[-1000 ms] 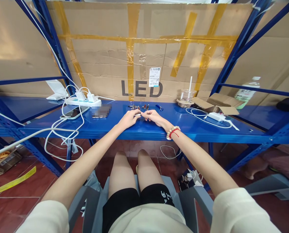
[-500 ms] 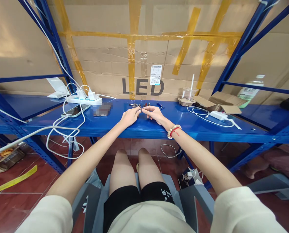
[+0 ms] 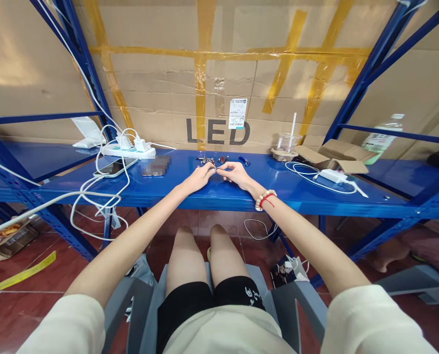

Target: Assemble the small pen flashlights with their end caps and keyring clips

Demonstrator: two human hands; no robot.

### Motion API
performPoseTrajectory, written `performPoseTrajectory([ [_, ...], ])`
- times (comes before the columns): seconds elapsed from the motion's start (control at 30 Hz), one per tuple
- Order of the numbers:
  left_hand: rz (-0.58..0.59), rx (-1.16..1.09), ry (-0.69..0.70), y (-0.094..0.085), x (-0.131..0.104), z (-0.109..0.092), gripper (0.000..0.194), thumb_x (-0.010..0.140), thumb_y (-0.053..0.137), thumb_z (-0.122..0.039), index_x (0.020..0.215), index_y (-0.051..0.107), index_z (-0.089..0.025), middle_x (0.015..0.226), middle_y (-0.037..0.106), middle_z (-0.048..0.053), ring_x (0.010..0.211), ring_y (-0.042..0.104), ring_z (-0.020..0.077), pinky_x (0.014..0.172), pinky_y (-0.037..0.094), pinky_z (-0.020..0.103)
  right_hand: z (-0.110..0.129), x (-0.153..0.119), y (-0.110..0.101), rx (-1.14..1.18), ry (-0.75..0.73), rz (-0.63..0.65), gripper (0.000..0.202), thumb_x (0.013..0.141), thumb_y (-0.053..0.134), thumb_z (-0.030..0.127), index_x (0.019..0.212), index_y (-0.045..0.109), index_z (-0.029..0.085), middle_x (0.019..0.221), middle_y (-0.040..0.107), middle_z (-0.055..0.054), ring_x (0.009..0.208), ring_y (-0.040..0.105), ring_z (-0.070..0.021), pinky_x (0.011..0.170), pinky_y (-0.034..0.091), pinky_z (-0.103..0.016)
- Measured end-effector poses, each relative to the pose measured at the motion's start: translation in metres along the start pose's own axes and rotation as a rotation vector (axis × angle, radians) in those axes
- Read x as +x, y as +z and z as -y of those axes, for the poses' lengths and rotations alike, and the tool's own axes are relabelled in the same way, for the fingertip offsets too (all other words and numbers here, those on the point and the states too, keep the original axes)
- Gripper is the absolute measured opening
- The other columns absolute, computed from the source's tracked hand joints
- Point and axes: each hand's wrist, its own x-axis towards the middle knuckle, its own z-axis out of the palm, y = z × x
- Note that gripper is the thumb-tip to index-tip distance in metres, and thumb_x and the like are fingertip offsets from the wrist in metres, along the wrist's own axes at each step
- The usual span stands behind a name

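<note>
Both hands meet over the blue shelf, close to its front edge. My left hand is closed, thumb and fingers pinched on a tiny dark piece at the fingertips. From the other side my right hand pinches at the same spot, its fingertips almost touching the left ones. The piece is too small to name. Just behind the hands lies a cluster of small metal items, which look like keys. Several little reddish and dark pieces are beside it, and a small blue object rests further right.
A white power strip with plugs and looping cables, a phone and a blurred flat item stand left. Rightward are a plastic cup with straw, an open cardboard box, a white charger and a bottle.
My left hand has shifted very slightly, its fingers a little more extended toward the right hand. The right hand stays nearly in place, still pinching.
</note>
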Motion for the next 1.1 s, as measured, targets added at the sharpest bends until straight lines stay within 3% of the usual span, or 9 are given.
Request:
performPoseTrajectory([
  [0.27,0.039,-0.042,0.063,-0.0048,-0.0024,-0.0024,0.017,0.087,0.040,-0.032,0.084,0.050,-0.019,0.079,0.063,0.002,0.078,0.059,0.0164,0.075,0.044,0.027,0.0070,-0.0049,0.0006,-0.059,-0.012,0.071,0.042,0.056,0.075,0.052,0.067,0.060,0.014,0.053,0.053,0.002,0.045,0.046,-0.0065,0.038,0.029,-0.019],
  [0.63,0.023,0.018,0.083,-0.0056,-0.0019,0.0007,0.016,0.083,0.045,-0.030,0.087,0.054,-0.018,0.087,0.066,0.003,0.079,0.060,0.0171,0.073,0.045,0.026,0.0064,-0.0037,0.0001,-0.123,-0.002,0.057,0.042,0.057,0.073,0.053,0.063,0.059,0.015,0.046,0.051,0.003,0.041,0.040,-0.0057,0.041,0.028,-0.020],
  [0.7,0.003,0.037,0.066,-0.0042,-0.0011,0.0020,0.016,0.083,0.045,-0.031,0.087,0.054,-0.019,0.086,0.066,0.003,0.079,0.060,0.0171,0.072,0.044,0.026,0.0058,-0.0033,-0.0006,-0.126,-0.017,0.105,0.042,0.058,0.073,0.054,0.064,0.060,0.014,0.048,0.053,0.003,0.041,0.039,-0.0052,0.041,0.028,-0.020],
  [0.83,0.012,0.031,0.104,-0.0020,-0.0004,0.0027,0.017,0.085,0.044,-0.031,0.088,0.054,-0.018,0.083,0.065,0.002,0.077,0.061,0.0168,0.072,0.044,0.026,0.0046,-0.0032,-0.0004,-0.131,0.017,0.043,0.043,0.060,0.071,0.056,0.063,0.058,0.015,0.044,0.050,0.003,0.040,0.039,-0.0055,0.040,0.026,-0.019],
  [1.1,0.008,-0.009,0.074,-0.0026,-0.0007,-0.0003,0.016,0.085,0.044,-0.031,0.089,0.053,-0.018,0.079,0.064,0.001,0.072,0.060,0.0154,0.070,0.044,0.025,0.0078,-0.0035,-0.0003,-0.083,0.039,0.052,0.044,0.058,0.072,0.056,0.066,0.061,0.014,0.048,0.051,0.003,0.041,0.039,-0.0048,0.039,0.027,-0.019],
])
